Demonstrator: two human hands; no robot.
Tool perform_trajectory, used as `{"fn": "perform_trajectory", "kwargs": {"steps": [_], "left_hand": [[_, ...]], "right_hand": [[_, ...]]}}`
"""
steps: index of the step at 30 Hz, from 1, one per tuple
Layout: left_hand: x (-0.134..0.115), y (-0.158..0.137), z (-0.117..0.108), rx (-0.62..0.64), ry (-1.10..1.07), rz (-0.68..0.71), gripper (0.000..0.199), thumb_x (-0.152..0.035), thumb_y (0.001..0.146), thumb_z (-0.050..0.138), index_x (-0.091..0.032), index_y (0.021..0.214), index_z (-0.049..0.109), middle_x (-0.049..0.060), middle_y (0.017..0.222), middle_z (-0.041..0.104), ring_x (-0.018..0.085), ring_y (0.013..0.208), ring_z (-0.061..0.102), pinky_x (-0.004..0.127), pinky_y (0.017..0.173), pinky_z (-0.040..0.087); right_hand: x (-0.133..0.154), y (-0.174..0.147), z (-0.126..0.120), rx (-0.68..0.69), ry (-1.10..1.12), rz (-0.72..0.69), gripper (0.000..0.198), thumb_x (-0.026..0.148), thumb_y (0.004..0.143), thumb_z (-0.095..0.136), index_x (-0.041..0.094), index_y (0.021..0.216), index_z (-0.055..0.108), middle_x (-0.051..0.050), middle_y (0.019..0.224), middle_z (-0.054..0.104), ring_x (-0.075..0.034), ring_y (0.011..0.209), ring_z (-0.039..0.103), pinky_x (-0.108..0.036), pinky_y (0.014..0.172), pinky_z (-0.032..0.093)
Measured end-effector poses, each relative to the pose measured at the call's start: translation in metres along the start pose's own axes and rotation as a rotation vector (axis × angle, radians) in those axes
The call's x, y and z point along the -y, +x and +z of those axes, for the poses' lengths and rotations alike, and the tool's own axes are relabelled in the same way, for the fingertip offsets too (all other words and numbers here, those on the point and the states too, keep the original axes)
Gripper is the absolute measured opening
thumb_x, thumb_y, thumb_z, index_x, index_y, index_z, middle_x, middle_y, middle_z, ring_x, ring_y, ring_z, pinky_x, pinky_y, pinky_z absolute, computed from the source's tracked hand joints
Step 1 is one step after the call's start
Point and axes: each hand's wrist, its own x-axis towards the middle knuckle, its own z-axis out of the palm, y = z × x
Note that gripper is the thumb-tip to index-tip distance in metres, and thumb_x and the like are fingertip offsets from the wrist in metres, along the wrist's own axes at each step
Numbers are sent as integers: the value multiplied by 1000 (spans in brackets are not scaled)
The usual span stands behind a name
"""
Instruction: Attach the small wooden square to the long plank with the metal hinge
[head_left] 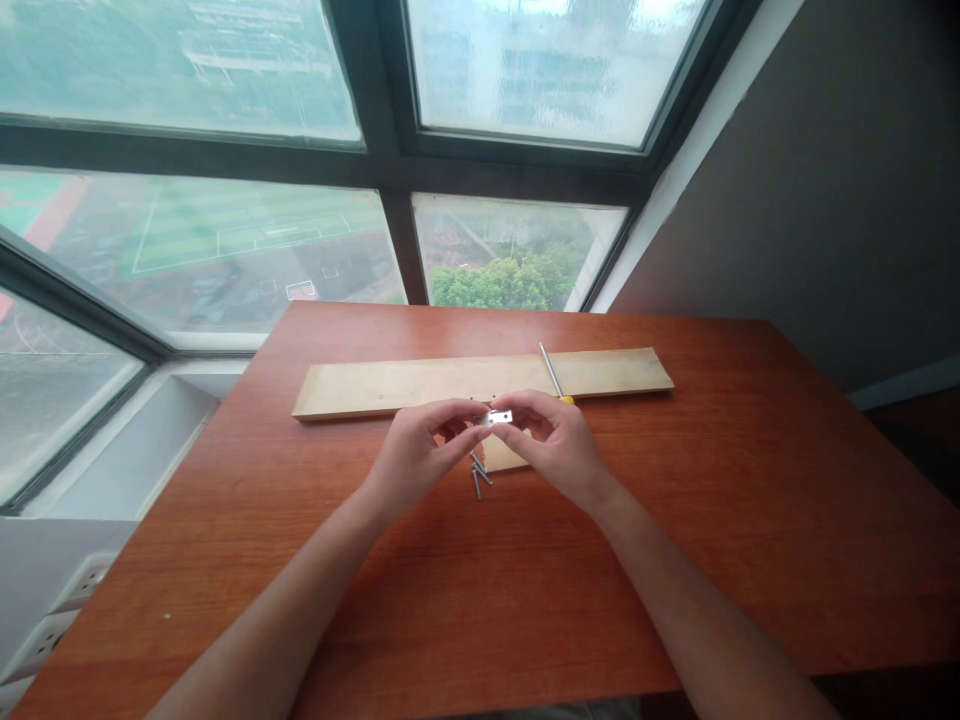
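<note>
Between my two hands is a small metal bracket (498,417) with dark holes in it. My left hand (421,445) pinches its left end between thumb and fingers, and my right hand (559,440) pinches the right end. Below them several screws (478,474) lie loosely together on the table. Beside the screws, partly hidden under my right hand, is a small piece of wood (504,455). A long wooden board (442,379) lies behind my hands. A screwdriver (551,368) rests across the board, its yellow handle mostly covered by my right hand.
All of this is on a reddish-brown wooden table (705,520). Dark-framed windows (390,170) stand behind the table and to its left. A grey wall (840,200) rises on the right. White sockets (45,640) are at the lower left.
</note>
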Motion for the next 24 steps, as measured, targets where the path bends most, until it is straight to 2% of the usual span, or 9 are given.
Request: {"fn": "perform_trajectory", "kwargs": {"steps": [7,15,19,24], "left_hand": [[1,0,0,10,-29,-27,25,-35,83,67,-16,99,71,5,82,73,14,67,64,22,61,51],[0,-1,0,34,-33,-44,25,-34,84,66,-16,99,71,7,86,74,15,70,66,24,64,53],[1,-1,1,13,-68,-50,25,-34,83,68,-16,100,71,6,85,73,15,69,66,24,63,53],[1,-1,2,-10,-89,-61,25,-34,82,68,-16,100,70,7,89,74,15,71,66,25,64,54]], "right_hand": [[0,0,1,-1,-10,-8,20,26,82,68,22,101,67,-5,100,68,-17,86,65,-32,80,55],[-1,0,1,-18,-2,-21,18,19,82,64,22,99,67,-4,100,68,-17,91,65,-33,84,55],[0,-1,2,3,16,3,22,23,83,64,22,105,65,-5,100,68,-17,89,66,-33,82,56],[1,-1,2,14,24,8,20,26,83,65,22,103,68,-5,99,69,-17,90,66,-32,83,55]]}}
